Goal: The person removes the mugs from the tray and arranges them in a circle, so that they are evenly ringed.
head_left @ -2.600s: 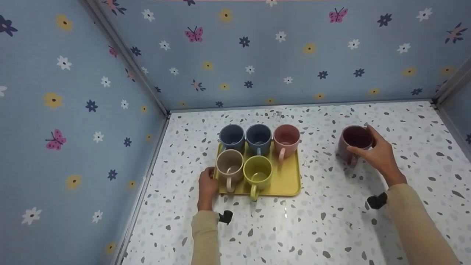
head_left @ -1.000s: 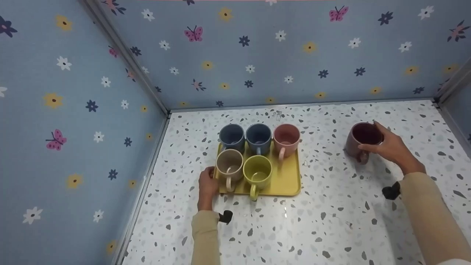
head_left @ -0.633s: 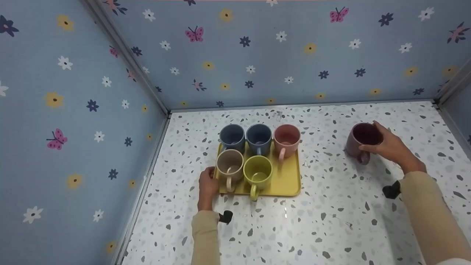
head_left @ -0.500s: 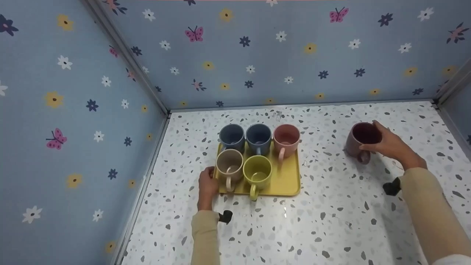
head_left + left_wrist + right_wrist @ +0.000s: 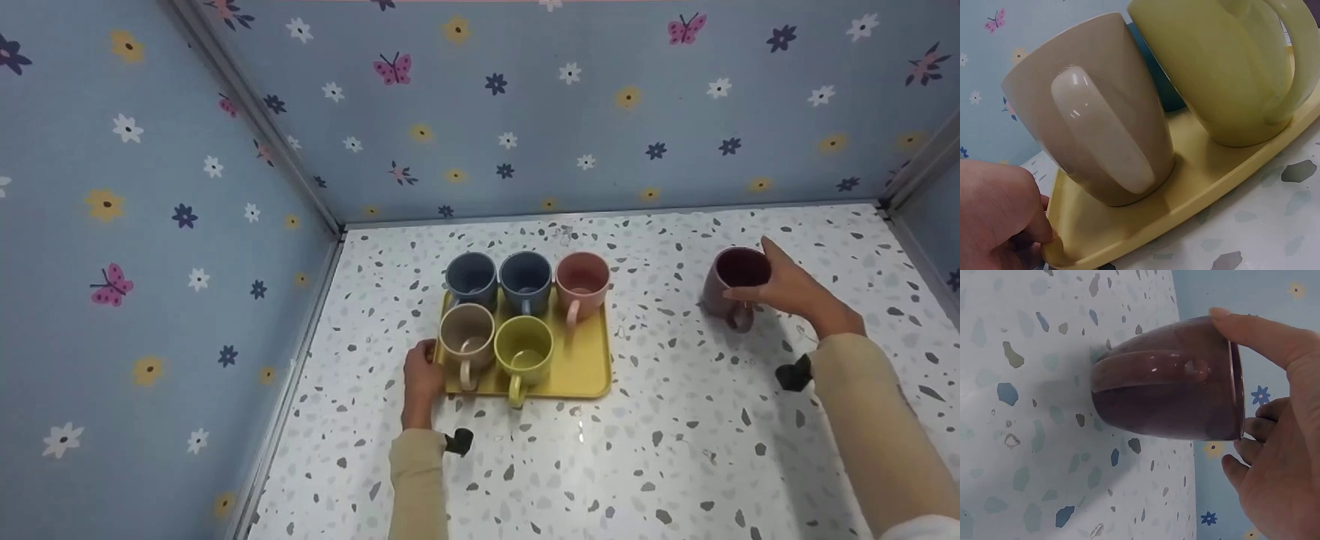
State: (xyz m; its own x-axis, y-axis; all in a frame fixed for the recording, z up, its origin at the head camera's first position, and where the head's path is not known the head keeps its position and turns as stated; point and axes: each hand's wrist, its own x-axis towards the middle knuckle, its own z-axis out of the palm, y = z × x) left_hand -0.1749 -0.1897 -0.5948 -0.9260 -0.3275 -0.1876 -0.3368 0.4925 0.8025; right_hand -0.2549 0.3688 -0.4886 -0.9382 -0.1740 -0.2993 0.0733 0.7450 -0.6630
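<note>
My left hand grips the left edge of the yellow tray, fingers curled at its corner in the left wrist view. On the tray are a beige mug, a yellow-green mug, two blue mugs and a pink mug. Off to the right a dark maroon mug stands upright on the table, its handle toward me. My right hand is beside its rim. In the right wrist view the thumb lies along the mug near the rim, while the other fingers are spread off it.
The speckled white table ends at a blue flowered back wall and a matching left wall. Bare tray surface shows at its front right, beside the yellow-green mug. Table surface lies between tray and maroon mug.
The maroon mug moved right and slightly back, away from the tray, with my right hand. Since half a second ago, the right fingers have loosened from its rim. The left hand and tray stayed put.
</note>
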